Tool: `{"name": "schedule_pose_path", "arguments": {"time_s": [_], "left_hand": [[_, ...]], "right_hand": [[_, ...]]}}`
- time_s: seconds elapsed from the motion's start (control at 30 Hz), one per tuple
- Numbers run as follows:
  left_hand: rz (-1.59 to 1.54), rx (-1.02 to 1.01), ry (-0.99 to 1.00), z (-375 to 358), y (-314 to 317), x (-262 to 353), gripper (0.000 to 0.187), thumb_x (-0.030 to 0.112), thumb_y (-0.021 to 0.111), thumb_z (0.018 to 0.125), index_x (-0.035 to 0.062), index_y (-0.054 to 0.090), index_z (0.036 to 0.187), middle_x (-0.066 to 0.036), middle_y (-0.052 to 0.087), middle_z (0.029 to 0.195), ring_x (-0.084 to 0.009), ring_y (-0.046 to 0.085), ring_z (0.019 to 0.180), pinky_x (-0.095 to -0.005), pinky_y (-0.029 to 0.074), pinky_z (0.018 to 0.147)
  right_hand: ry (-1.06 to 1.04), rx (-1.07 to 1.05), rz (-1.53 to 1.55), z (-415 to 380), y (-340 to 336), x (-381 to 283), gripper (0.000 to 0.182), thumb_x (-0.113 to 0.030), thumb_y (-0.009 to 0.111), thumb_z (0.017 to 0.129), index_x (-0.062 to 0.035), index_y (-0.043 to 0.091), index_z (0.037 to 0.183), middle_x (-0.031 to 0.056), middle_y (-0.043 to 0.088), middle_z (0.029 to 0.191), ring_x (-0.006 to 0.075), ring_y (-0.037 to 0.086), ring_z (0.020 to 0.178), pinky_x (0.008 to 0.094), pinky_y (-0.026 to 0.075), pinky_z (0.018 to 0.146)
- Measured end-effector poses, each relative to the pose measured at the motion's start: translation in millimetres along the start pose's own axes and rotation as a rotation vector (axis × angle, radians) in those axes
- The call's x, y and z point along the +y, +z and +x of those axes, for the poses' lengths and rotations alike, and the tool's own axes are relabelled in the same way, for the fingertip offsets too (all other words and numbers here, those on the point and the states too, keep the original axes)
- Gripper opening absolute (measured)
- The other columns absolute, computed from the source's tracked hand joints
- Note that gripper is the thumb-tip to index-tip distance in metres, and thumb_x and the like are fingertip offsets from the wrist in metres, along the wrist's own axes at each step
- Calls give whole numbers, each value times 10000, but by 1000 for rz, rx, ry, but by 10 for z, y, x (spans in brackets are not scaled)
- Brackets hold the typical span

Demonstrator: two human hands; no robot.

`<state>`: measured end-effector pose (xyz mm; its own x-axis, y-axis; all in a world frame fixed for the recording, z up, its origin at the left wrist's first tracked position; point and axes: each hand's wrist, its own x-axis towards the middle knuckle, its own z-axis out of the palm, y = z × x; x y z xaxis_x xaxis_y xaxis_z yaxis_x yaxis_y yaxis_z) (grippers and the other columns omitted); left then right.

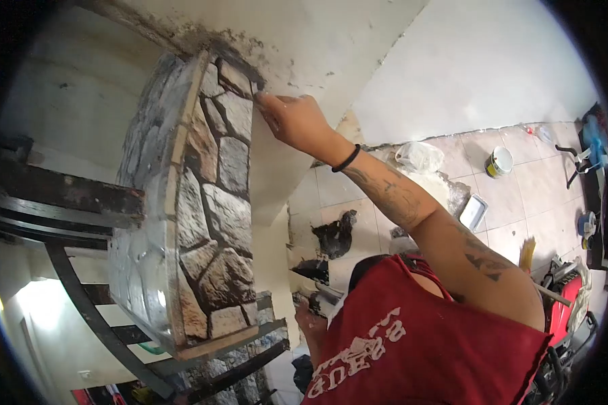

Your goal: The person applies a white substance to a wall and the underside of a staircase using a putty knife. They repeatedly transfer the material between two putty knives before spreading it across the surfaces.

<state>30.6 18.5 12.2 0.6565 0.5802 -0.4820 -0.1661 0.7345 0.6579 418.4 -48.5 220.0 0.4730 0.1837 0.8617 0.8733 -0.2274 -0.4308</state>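
Note:
A column face covered with a stone-pattern sheet [226, 196] stands in front of me, with bare wooden-looking strips along its edges. My right hand [294, 120] is raised to the upper right edge of that sheet, its fingers curled closed in a pinch. Whatever lies between the fingertips is too small or hidden to make out. Low beside my body, my left hand [309, 324] shows only in part, and its fingers cannot be read clearly.
Dark metal stair parts [67, 196] jut in from the left. On the tiled floor are a bucket [500, 162], a white tray [474, 212], a plastic bag [419, 156], a black bag [336, 235] and a brush-like yellow thing [527, 253]. Red equipment [567, 300] stands at right.

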Motion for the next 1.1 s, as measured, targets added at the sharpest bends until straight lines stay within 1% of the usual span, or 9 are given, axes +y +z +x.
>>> {"name": "schedule_pose_path", "arguments": {"time_s": [0.03,0.13,0.27,0.53,0.63,0.73,1.0,1.07,1.1], "left_hand": [[-72,13,-37,16,58,-22,260,129,460,905,-48,554,1071,-138,604,1052,-246,595,943,-314,458,840],[563,-214,194,-24,102,-46,264,114,438,911,-45,533,1099,-129,598,1064,-238,587,963,-323,469,843],[84,-204,-67,46,292,-45,288,189,428,933,-14,528,1111,-108,596,1060,-217,582,982,-368,471,885],[68,-323,-301,120,436,-35,252,159,495,890,-23,559,1053,-106,624,1010,-221,612,959,-358,486,879],[325,-353,-75,8,503,-91,243,152,471,910,-13,556,1066,-105,621,1023,-213,609,965,-352,492,864],[68,-174,-220,10,518,-122,249,165,464,923,2,544,1094,-100,615,1034,-205,605,970,-347,490,865],[238,-16,-85,-102,226,-47,290,135,477,895,18,508,1159,-127,599,1070,-253,599,977,-383,490,867],[50,-144,-88,-102,136,-20,302,138,478,891,15,504,1166,-133,597,1068,-254,597,977,-383,487,866],[199,-136,-53,-67,32,-31,298,141,476,892,11,508,1158,-132,597,1064,-254,597,976,-379,485,867]], "right_hand": [[-16,-5,-5,24,-19,4,192,-88,564,791,-94,532,981,125,592,668,346,570,588,414,453,501],[-50,-72,-40,42,-79,2,155,-102,556,798,-92,526,950,125,583,645,348,566,570,420,449,489],[-116,-193,-104,113,-151,45,126,-115,548,803,-81,523,921,122,573,624,346,565,555,428,443,474],[-381,-172,-371,142,-205,80,120,-125,540,798,-60,560,898,72,614,776,249,612,664,365,487,503],[-633,-61,-437,185,-260,108,130,-139,545,754,-65,574,856,49,600,808,206,612,721,325,498,524],[-805,-40,-487,297,-314,167,125,-155,556,701,-78,569,798,31,547,748,177,589,712,286,489,519],[-926,86,-630,305,-231,146,105,-206,568,657,-135,552,733,9,481,700,138,533,621,243,421,445],[-918,133,-649,281,-196,145,95,-210,569,664,-144,551,729,7,477,706,132,531,614,237,417,441],[-915,154,-658,273,-192,152,90,-211,569,667,-148,550,727,7,475,709,129,529,610,235,415,440]]}}
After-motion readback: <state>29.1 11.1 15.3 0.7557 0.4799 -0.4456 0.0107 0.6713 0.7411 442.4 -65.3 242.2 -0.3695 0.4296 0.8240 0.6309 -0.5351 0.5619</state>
